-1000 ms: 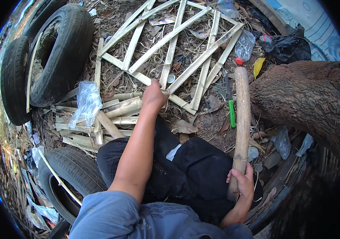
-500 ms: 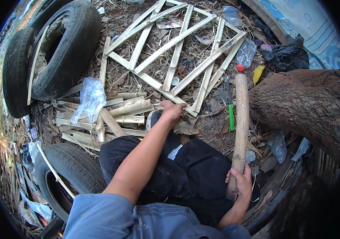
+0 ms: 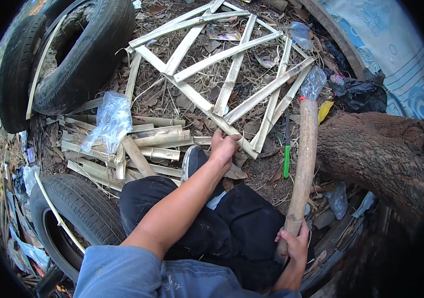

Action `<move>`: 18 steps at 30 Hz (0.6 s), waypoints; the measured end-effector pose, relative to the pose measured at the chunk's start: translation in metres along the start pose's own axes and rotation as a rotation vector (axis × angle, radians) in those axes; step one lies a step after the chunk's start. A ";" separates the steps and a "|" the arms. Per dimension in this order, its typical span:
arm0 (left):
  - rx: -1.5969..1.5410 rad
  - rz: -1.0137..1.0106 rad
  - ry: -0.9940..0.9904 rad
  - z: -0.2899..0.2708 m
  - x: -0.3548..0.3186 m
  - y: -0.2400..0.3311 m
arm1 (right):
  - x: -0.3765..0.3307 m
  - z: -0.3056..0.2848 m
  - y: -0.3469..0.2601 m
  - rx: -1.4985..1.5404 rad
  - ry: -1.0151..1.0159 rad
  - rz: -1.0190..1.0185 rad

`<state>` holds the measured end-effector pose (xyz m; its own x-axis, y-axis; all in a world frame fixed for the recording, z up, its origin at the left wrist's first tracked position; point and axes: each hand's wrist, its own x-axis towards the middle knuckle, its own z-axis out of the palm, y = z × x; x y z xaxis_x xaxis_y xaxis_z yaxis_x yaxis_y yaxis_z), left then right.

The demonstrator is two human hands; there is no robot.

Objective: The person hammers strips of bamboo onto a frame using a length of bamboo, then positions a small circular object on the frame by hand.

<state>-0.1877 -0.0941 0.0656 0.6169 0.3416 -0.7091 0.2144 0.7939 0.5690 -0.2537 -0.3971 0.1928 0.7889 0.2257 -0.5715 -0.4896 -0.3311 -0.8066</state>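
Observation:
A lattice frame of split bamboo strips (image 3: 193, 96) lies on the littered ground in front of me. My left hand (image 3: 223, 149) is closed on the frame's near strip, close to its right end, with the fingers curled at the strip's edge. On the right, my right hand (image 3: 295, 243) wraps around the lower end of a thick wooden stick (image 3: 304, 154) that points away from me. Between the frame and the stick lies a knife with a green handle (image 3: 286, 161). A pile of split bamboo pieces (image 3: 159, 153) sits left of my left hand, by my shoe (image 3: 192, 161).
Old tyres (image 3: 100, 59) lean at the far left, and another tyre (image 3: 80, 208) lies at the near left. A crumpled clear plastic bag (image 3: 110, 119) rests on the bamboo pile. A thick tree trunk (image 3: 376, 149) bounds the right, with a black plastic bag (image 3: 363, 94) beyond it.
My left hand has shifted slightly right and nearer along the frame's near strip, its fingers now closed at it. The right hand still holds the stick; the whole view has shifted a little.

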 end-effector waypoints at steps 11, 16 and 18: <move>-0.121 0.117 0.037 0.014 0.004 -0.019 | 0.052 0.026 -0.079 -0.740 -0.192 -0.242; -0.223 0.128 0.021 0.023 -0.004 -0.016 | 0.055 0.034 -0.106 -0.917 -0.174 -0.098; -0.236 0.128 0.032 0.022 -0.004 -0.016 | 0.053 0.035 -0.107 -0.909 -0.146 -0.108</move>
<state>-0.1768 -0.1195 0.0687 0.6023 0.4597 -0.6526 -0.0487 0.8372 0.5448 -0.1722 -0.3178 0.2440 0.7287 0.3902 -0.5629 0.1122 -0.8787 -0.4639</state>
